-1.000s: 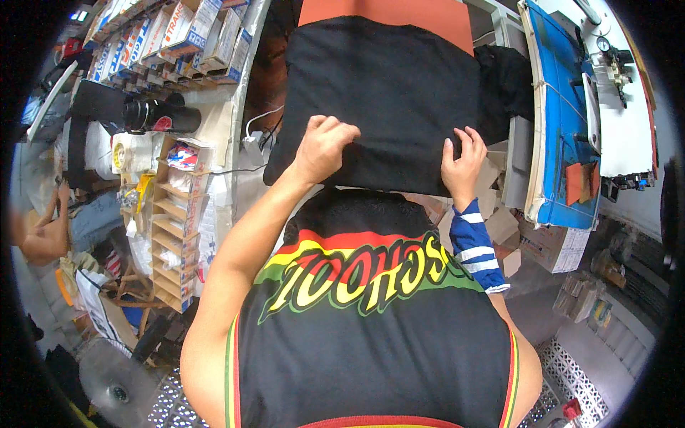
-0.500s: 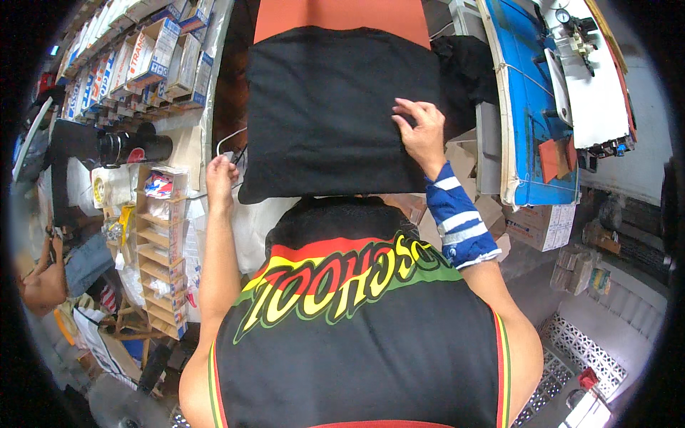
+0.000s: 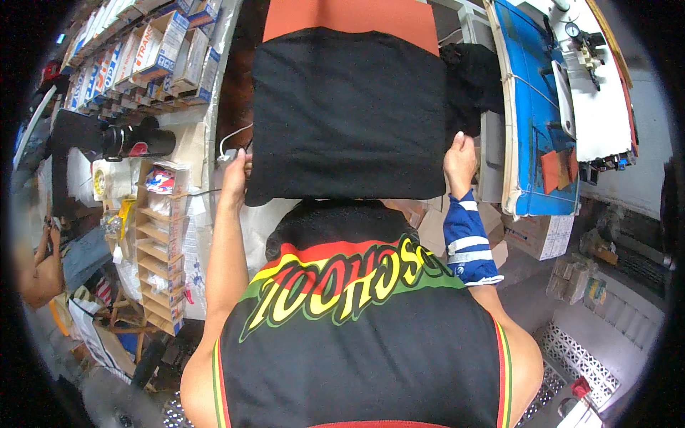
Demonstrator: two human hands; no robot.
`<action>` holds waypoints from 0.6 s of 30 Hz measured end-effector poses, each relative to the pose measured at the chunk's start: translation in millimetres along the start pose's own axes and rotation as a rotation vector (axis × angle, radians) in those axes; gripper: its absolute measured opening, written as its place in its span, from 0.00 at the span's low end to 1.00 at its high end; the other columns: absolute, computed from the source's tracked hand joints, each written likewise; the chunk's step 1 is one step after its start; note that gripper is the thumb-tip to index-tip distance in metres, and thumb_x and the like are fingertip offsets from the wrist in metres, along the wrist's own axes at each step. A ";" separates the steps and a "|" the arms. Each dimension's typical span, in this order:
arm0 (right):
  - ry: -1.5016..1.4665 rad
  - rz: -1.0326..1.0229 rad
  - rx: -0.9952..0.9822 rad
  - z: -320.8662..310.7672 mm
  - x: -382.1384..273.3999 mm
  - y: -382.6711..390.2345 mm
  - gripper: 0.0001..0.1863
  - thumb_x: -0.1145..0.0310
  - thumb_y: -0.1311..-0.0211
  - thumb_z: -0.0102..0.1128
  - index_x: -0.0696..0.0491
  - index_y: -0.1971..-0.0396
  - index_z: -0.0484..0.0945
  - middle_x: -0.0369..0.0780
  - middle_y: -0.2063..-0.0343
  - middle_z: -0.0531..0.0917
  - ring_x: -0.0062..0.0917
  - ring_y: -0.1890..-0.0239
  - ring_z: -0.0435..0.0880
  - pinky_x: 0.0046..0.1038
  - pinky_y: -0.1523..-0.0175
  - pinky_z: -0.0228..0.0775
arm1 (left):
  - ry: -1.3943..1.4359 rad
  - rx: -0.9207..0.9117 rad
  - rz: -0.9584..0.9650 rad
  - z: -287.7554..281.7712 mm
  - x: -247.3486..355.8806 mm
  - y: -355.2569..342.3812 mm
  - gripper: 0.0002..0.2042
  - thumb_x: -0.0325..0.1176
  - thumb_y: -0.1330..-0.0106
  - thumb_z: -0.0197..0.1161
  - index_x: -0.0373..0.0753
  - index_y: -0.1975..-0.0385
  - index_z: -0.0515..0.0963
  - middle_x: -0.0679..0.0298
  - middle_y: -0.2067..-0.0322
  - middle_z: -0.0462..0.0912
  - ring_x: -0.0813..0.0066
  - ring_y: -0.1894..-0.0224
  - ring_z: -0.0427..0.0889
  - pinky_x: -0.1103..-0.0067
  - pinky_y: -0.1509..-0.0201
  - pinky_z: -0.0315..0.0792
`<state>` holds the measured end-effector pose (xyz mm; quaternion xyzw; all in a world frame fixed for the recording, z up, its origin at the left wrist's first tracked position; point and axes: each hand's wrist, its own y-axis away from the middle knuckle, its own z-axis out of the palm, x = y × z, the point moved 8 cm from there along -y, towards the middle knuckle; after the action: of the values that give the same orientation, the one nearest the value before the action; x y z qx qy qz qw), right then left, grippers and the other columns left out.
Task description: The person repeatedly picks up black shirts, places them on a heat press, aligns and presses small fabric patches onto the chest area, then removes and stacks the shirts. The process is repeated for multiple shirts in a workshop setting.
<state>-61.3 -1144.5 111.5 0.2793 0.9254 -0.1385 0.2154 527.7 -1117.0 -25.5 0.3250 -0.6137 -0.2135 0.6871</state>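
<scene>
A black cloth [image 3: 349,118] lies smooth and flat over an orange-red board [image 3: 349,14], whose far part stays bare. At the cloth's left edge is my left hand [image 3: 236,175], closed, its fingertips partly hidden against the side. My right hand [image 3: 459,162] is closed at the right edge, thumb uppermost, with its fingers mostly hidden. Both hands appear to pinch the cloth's sides. More bunched black fabric [image 3: 472,89] hangs beyond my right hand. A white plug-like piece on a cable [image 3: 227,154] lies just beside my left hand.
On the left stand rows of cardboard boxes [image 3: 153,46], a cardboard rack with compartments [image 3: 160,250] and a black cylindrical device [image 3: 139,139]. A blue panel [image 3: 531,107] with a pressure gauge [image 3: 572,30] is on the right. Another person's arm [image 3: 43,267] shows at far left.
My right hand has come off the cloth's top, moving right and nearer to its right edge. My left hand has shifted right, against the left edge. The cloth looks flatter.
</scene>
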 end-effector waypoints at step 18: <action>-1.458 0.580 -0.679 8.0 64.7 55.7 0.24 0.62 0.21 0.60 0.60 0.35 0.73 0.45 0.37 0.81 0.35 0.37 0.82 0.40 0.29 0.72 | 0.113 -0.143 0.116 -33.3 15.2 51.1 0.19 0.39 0.24 0.66 0.35 0.41 0.78 0.59 0.45 0.87 0.68 0.43 0.85 0.70 0.37 0.78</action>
<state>-75.2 -1073.1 66.2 0.2665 0.4387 0.0616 0.8560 557.3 -1085.8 20.3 0.2505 -0.5750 -0.1977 0.7534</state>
